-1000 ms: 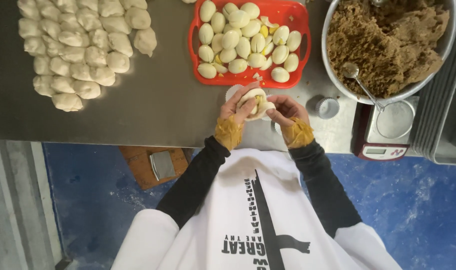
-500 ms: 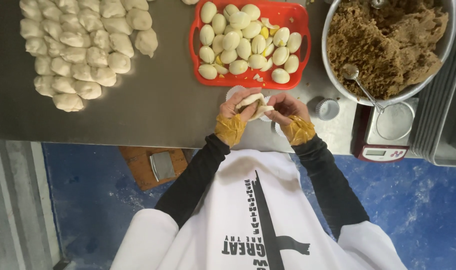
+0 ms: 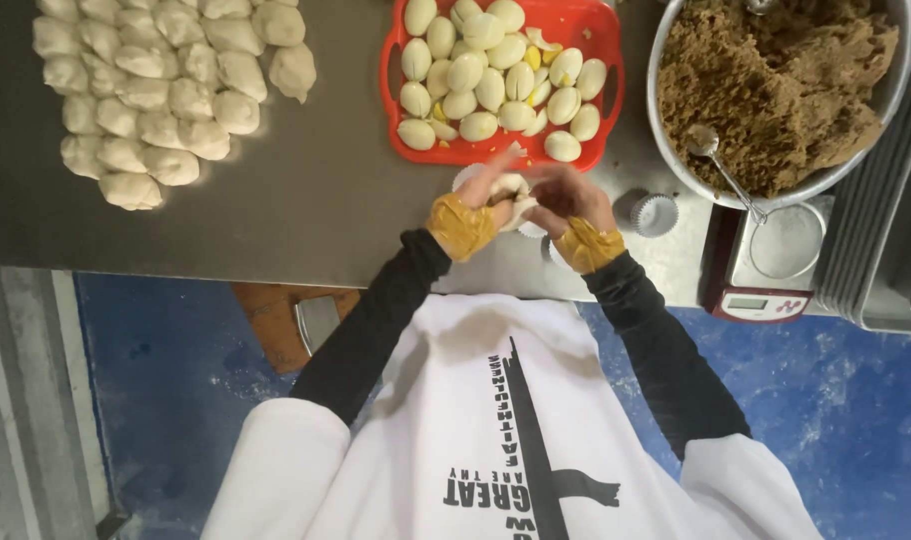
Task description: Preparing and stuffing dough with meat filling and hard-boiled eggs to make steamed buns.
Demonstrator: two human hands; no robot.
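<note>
Head view: both hands meet just above the near edge of the grey table, in front of the person's white apron. The left hand and the right hand cup a pale lump of dough between them, each wrist wrapped in a yellowish-brown band over a black sleeve. The left fingers curl over the dough from above and are blurred; the right fingers bend in against it from the other side. Both sets of fingers are closed around the dough, which sits between the palms, above white paper cups that lie under the hands.

Just beyond the hands stands a red tray heaped with peeled, halved eggs, some showing yellow yolk. Far to the left on the table lies a pile of shaped dough pieces, well apart from the hands. To the right, a metal bowl holds brown crumbly filling with a spoon stuck in it, its handle pointing toward a small scale at the table edge. An empty paper cup stands between the right hand and the scale. Metal trays are stacked at the far right. Below the table the floor is blue.
</note>
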